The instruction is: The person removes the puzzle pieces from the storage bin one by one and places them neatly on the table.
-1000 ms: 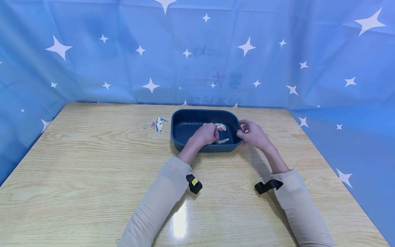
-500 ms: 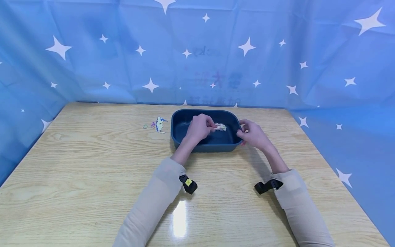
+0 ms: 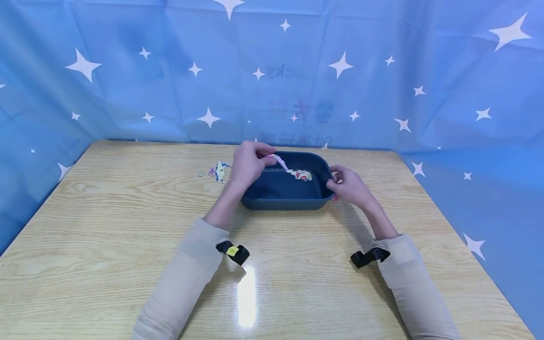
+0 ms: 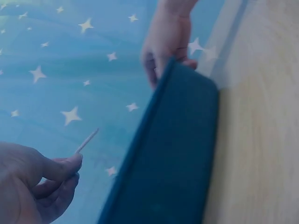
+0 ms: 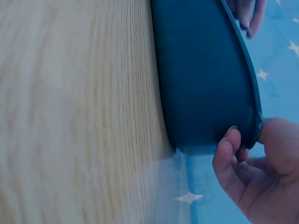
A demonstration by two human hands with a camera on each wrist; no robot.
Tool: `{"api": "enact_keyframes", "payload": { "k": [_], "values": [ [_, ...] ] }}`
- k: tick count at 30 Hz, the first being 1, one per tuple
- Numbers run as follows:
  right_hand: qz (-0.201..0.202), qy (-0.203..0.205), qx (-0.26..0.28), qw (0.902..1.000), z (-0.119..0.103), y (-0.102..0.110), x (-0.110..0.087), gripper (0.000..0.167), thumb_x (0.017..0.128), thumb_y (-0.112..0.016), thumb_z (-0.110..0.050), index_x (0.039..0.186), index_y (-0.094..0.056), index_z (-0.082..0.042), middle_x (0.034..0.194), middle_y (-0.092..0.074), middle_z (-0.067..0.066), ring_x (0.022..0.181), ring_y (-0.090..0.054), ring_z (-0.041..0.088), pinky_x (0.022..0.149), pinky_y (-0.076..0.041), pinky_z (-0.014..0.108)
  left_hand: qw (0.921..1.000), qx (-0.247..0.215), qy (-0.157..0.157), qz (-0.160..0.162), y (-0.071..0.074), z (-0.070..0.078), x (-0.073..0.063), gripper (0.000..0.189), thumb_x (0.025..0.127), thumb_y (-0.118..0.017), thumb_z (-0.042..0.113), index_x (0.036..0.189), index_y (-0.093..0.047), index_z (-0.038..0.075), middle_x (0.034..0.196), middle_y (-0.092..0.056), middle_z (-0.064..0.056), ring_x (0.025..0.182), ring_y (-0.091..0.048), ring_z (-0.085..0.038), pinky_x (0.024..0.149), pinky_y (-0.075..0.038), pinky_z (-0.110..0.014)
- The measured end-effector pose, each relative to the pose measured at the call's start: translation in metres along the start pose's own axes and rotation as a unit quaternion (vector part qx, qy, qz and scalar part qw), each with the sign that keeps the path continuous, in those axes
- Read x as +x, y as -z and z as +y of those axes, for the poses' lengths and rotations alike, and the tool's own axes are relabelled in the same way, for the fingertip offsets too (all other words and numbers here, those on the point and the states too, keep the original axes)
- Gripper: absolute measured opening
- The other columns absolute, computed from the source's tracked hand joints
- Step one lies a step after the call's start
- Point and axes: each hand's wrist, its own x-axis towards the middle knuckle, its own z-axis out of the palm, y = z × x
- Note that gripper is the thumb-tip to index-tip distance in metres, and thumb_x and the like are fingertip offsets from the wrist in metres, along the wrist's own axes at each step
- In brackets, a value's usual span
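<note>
My left hand (image 3: 248,163) is raised over the left end of a dark blue plastic bin (image 3: 284,204). Between thumb and fingers it pinches a thin, flat pink-and-white piece (image 3: 281,163), seen nearly edge-on in the left wrist view. A cream piece with red patches (image 3: 303,175) shows inside the bin; whether the held piece touches it, I cannot tell. At the bin's right end my right hand (image 3: 349,185) grips the rim, thumb and fingers on either side of the wall, as the right wrist view (image 5: 275,172) also shows.
Left of the bin, small flat cutouts lie on the wooden table (image 3: 127,226): a white-and-blue one (image 3: 220,172), a purple one (image 3: 211,172) and a pale green one (image 3: 200,174). A blue star-patterned curtain (image 3: 272,94) hangs behind the table.
My left hand has risen from the bin's inside and moved left and away from me, carrying the pink-and-white piece. My right hand stays on the rim.
</note>
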Motion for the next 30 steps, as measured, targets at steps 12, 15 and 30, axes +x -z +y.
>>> {"api": "enact_keyframes", "payload": {
  "k": [12,15,30],
  "values": [
    [0.0,-0.003,0.001,1.0,0.0,0.0,0.001,0.048,0.1,-0.051,-0.008,0.145,-0.041,0.008,0.085,-0.058,0.014,0.063,-0.069,0.034,0.062,-0.058,0.034,0.9975,-0.007,0.012,0.07,0.065,-0.027,-0.003,0.018,0.087,-0.08,0.009,0.105,-0.079,0.003,0.094,-0.076,-0.014,0.079,-0.068,-0.022,0.061,-0.047,-0.02],
    [0.0,-0.003,0.0,1.0,0.0,0.0,0.0,0.048,0.101,-0.051,-0.008,0.145,-0.041,0.008,0.085,-0.058,0.014,0.063,-0.069,0.034,0.063,-0.058,0.035,0.9971,-0.014,0.036,0.066,0.077,-0.037,-0.004,0.02,0.092,-0.076,0.009,0.111,-0.078,0.003,0.102,-0.075,-0.016,0.08,-0.069,-0.02,0.062,-0.049,-0.018],
    [-0.001,0.0,0.01,0.9999,-0.001,0.0,0.0,0.048,0.1,-0.051,-0.007,0.144,-0.041,0.009,0.084,-0.058,0.014,0.06,-0.068,0.03,0.061,-0.057,0.032,0.9873,-0.051,0.128,0.079,0.128,-0.082,-0.011,0.026,0.095,-0.072,0.01,0.116,-0.068,-0.004,0.106,-0.071,-0.016,0.077,-0.067,-0.006,0.077,-0.056,-0.022]
  ]
}}
